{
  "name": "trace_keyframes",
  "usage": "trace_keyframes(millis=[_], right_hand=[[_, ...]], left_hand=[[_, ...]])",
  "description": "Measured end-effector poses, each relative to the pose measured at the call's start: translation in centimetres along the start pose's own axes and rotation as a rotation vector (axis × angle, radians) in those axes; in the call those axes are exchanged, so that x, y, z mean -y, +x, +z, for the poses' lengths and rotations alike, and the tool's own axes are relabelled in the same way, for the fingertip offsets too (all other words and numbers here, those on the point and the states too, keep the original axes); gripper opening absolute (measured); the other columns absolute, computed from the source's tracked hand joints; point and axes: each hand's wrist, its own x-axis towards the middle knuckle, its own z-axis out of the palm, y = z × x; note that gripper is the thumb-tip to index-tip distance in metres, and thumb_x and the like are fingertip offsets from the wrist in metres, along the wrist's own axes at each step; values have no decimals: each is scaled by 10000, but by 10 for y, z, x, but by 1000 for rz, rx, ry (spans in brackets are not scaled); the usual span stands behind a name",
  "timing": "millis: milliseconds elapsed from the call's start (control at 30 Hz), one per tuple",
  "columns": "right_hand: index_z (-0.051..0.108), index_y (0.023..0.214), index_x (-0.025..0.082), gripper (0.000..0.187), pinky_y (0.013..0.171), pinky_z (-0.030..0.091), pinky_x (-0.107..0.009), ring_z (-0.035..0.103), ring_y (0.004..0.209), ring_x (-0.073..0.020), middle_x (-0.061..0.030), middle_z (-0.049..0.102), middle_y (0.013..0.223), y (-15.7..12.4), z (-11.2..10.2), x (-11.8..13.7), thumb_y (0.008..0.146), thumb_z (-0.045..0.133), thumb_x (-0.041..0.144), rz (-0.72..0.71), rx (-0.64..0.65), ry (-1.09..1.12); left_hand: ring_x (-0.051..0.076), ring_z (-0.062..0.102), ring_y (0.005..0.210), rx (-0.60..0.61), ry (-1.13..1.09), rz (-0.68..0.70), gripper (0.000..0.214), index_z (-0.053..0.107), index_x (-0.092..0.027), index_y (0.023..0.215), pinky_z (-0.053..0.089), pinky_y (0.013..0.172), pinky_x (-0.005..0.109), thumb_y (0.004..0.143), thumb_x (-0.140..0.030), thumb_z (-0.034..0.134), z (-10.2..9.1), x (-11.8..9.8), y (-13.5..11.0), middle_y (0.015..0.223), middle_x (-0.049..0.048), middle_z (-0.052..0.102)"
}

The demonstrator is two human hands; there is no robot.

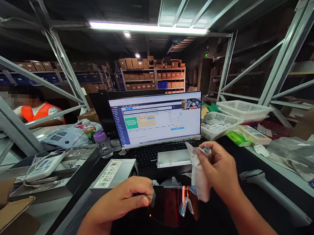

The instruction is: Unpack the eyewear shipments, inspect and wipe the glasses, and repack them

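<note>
My left hand (132,196) is closed on one side of a pair of sunglasses (168,204) with a wide dark-red shield lens and a clear nose piece. In my right hand (219,165) a whitish, crumpled soft wrapper (201,178), cloth or plastic, is pinched between thumb and fingers. Its lower end hangs beside the right edge of the lens. Behind the hands lies an open white box (174,159). Left of it, a grey box with a printed label (114,172) is partly covered by my left forearm and hand.
A monitor (157,121) and black keyboard (150,153) stand ahead. To the right are a barcode scanner (275,195) and white baskets (219,125). A purple-lidded jar (103,144) and a grey tray of items (73,176) are at left. Beyond the frame, a person in an orange vest (37,112) sits.
</note>
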Motion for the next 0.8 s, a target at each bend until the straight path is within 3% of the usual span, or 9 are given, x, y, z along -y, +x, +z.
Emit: trace_keyframes(millis=[100, 200, 300, 367, 433, 533, 700, 733, 800], right_hand=[[579, 821, 231, 246, 474, 362, -245, 523, 526, -143, 5, 614, 677, -19, -6, 19, 950, 546, 438, 54, 485, 186], [665, 902, 221, 296, 677, 488, -295, 644, 779, -203, -61, 701, 966, -17, -20, 30, 972, 513, 466, 6, 905, 370], [739, 935, 188, 468, 911, 465, -390, 633, 985, -251, -104, 688, 1107, -3, -25, 28, 1004, 403, 506, -112, 1136, 506], [751, 899, 180, 410, 869, 470, -366, 625, 929, -230, -89, 693, 1009, 1, -18, 21, 980, 481, 478, -48, 1199, 565], [715, 843, 191, 211, 717, 456, -284, 582, 791, -177, -27, 657, 849, -1, -4, 14, 842, 719, 402, 78, 1146, 608], [591, 785, 201, 343, 564, 337, -206, 456, 648, -106, 52, 544, 723, -13, 17, 9, 640, 888, 295, 199, 976, 675], [422, 679, 210, 498, 501, 251, -206, 358, 549, -84, 72, 460, 605, -13, 34, 5, 659, 868, 432, 322, 643, 814], [399, 665, 212, 524, 503, 240, -207, 343, 542, -84, 75, 439, 586, -10, 36, 4, 663, 860, 459, 338, 542, 829], [369, 659, 215, 549, 511, 229, -208, 320, 546, -86, 78, 406, 579, -4, 38, 0, 682, 842, 491, 361, 360, 858]], left_hand=[[161, 485, 675, -53, 75, -62, 551, 654, -194, 716, 358, 643, 259, 940, -636, 414, 2, -3, 2, 698, 21, 524], [154, 495, 672, -134, 79, -66, 530, 674, -195, 742, 370, 626, 247, 934, -630, 440, 3, -4, 4, 716, 20, 531], [152, 516, 683, -185, 23, -59, 518, 696, -190, 763, 391, 636, 248, 923, -629, 472, 5, -4, 5, 732, 28, 557], [163, 555, 718, -217, -35, -43, 499, 710, -188, 768, 417, 669, 261, 914, -619, 505, 5, -3, 7, 751, 42, 594], [190, 609, 787, -298, -71, -16, 481, 729, -192, 780, 456, 732, 286, 899, -617, 538, 7, 1, 9, 776, 58, 644], [229, 651, 897, -515, -31, 33, 468, 759, -207, 852, 486, 881, 350, 870, -635, 572, 13, 9, 16, 790, 61, 691], [215, 586, 1115, -1236, 322, 53, 263, 664, -206, 1126, 437, 1006, 373, 971, -370, 529, 37, 11, 29, 1128, 77, 654], [209, 574, 1129, -1332, 448, 82, 219, 645, -200, 1132, 429, 1015, 372, 969, -283, 525, 44, 8, 30, 1157, 80, 634], [201, 576, 1104, -1304, 690, 172, 211, 622, -184, 1121, 435, 1003, 364, 927, -165, 544, 58, 1, 32, 1134, 84, 618]])
